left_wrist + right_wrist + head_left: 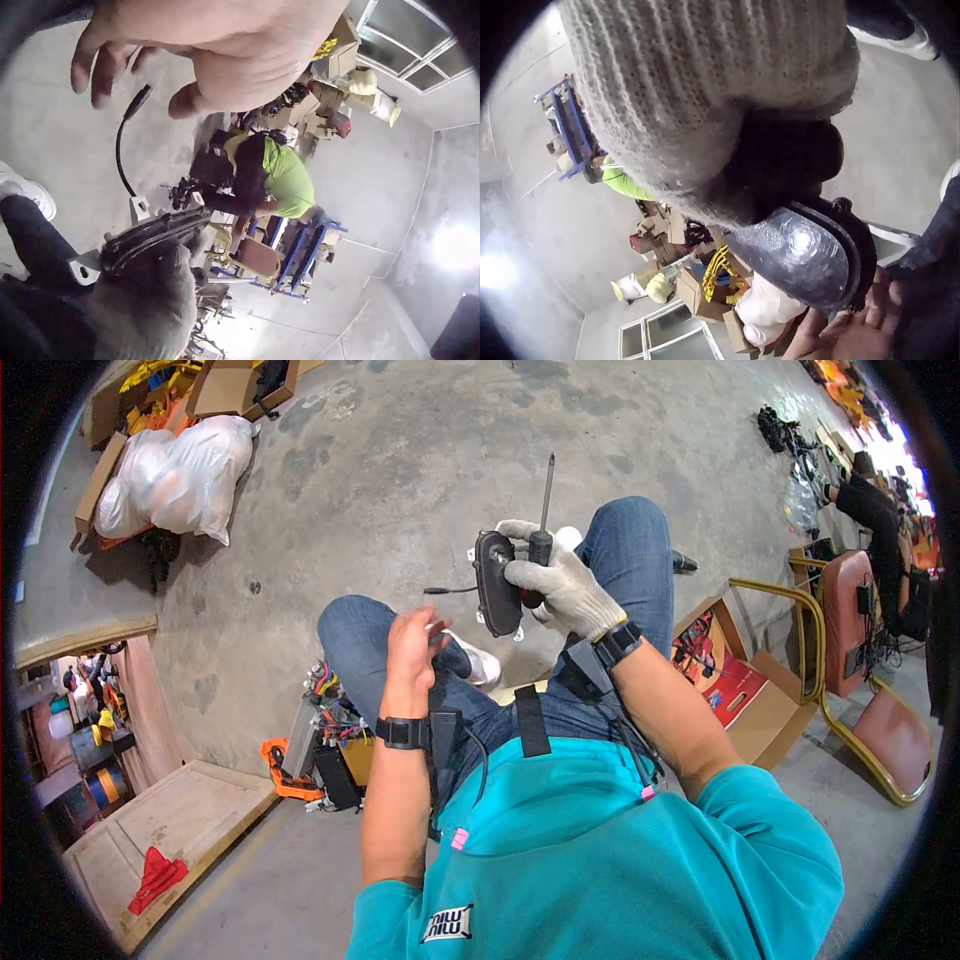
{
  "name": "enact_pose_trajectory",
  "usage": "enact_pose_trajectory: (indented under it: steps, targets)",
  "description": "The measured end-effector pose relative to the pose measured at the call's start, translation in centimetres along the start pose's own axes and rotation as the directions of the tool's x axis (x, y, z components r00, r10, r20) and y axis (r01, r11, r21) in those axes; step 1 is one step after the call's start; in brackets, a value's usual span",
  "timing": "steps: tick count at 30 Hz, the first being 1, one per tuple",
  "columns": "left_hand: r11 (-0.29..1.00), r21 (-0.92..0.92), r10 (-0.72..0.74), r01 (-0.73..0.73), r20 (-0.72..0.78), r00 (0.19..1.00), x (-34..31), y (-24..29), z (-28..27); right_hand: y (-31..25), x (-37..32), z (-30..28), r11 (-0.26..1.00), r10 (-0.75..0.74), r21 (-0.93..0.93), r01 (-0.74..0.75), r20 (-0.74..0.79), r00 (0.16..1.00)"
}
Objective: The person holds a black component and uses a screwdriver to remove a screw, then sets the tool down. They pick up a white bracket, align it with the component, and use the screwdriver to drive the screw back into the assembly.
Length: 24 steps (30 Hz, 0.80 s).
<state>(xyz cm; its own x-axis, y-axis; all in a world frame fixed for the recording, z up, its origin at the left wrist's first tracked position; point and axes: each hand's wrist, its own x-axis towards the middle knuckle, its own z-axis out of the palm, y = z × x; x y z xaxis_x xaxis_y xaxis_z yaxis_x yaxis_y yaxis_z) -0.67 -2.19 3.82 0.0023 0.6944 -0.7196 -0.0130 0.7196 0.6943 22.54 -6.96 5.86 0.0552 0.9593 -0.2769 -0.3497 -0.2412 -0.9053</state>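
Observation:
My gloved right hand [572, 588] grips a black oval housing [497, 582] with light metal tabs, seen edge-on in the left wrist view [154, 240] and with its glossy face showing in the right wrist view [802, 255]. The same hand holds a screwdriver [540, 548], its shaft pointing up and away from me. A short black cable with a plug [122, 142] sticks out from the housing. My bare left hand [408, 655] is raised beside the housing, apart from it in the head view, fingers loosely bent and holding nothing.
Between my knees and beyond is concrete floor [400, 480]. An open carton [765, 710] and a chair [850, 620] stand at the right. Bundled wires [325, 705] and an orange item [285, 770] lie at the left, near a wooden panel [180, 820]. White bags [185, 475] sit farther off.

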Motion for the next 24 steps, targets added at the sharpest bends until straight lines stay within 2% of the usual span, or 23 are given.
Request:
enact_pose_trajectory:
  steps: [2, 3, 5, 6, 9, 12, 13, 16, 18, 20, 22, 23, 24]
  targets:
    - [0.978, 0.131, -0.192, 0.163, 0.252, 0.948, 0.6, -0.4, -1.1, 0.0, -0.1, 0.1, 1.0, 0.006, 0.003, -0.006, -0.006, 1.0]
    - [0.978, 0.131, -0.192, 0.163, 0.251, 0.949, 0.2, -0.2, -0.8, 0.0, -0.1, 0.1, 1.0, 0.013, 0.005, -0.013, -0.012, 1.0]
    - [0.998, 0.049, -0.046, 0.026, 0.476, 0.878, -0.9, -0.2, 0.2, 0.6, 0.2, 0.0, 1.0, -0.002, 0.018, 0.002, -0.003, 1.0]
    - [0.999, 0.047, -0.044, 0.025, 0.473, 0.88, -1.3, 0.0, 0.7, 1.1, 0.3, 0.0, 0.999, -0.019, 0.029, 0.019, 0.002, 1.0]
    - [0.995, -0.095, 0.059, 0.001, 0.618, 0.784, -1.4, -0.3, 2.7, 1.6, 0.5, 0.1, 1.0, 0.002, 0.008, -0.003, 0.035, 0.999]
    - [0.981, -0.185, 0.081, 0.058, 0.661, 0.746, -0.4, -1.3, 3.2, 0.6, 0.0, 0.8, 0.998, -0.023, -0.052, 0.025, 0.043, 0.999]
    - [0.98, -0.17, 0.04, 0.101, 0.671, 0.74, -0.1, -1.4, 2.9, 0.9, 0.0, 0.7, 0.998, -0.022, -0.052, 0.024, 0.044, 0.999]
    - [0.985, -0.154, 0.052, 0.074, 0.682, 0.73, 0.1, -1.4, 2.6, 1.3, 0.0, 0.7, 0.989, -0.009, -0.145, 0.016, 0.053, 0.999]
    - [0.987, -0.148, 0.057, 0.064, 0.691, 0.721, 0.5, -1.5, 2.2, 1.2, -0.2, 0.9, 0.927, -0.079, -0.362, 0.098, 0.068, 0.995]
    - [0.988, -0.142, 0.063, 0.053, 0.701, 0.71, 0.7, -1.8, 1.9, 1.5, -0.2, 1.2, 0.919, -0.108, -0.373, 0.131, 0.083, 0.991]
    - [0.956, -0.245, 0.069, 0.16, 0.72, 0.691, 0.3, -1.6, 2.0, 1.7, -0.1, 1.2, 0.908, -0.136, -0.386, 0.163, 0.096, 0.986]
    - [0.955, -0.247, 0.07, 0.162, 0.72, 0.691, 0.4, -1.5, 1.9, 1.8, -0.1, 1.1, 0.91, -0.153, -0.375, 0.176, 0.092, 0.984]
    - [0.938, -0.281, 0.084, 0.201, 0.751, 0.655, 0.7, -1.5, 1.6, 1.8, -0.1, 1.2, 0.911, -0.169, -0.366, 0.19, 0.09, 0.982]
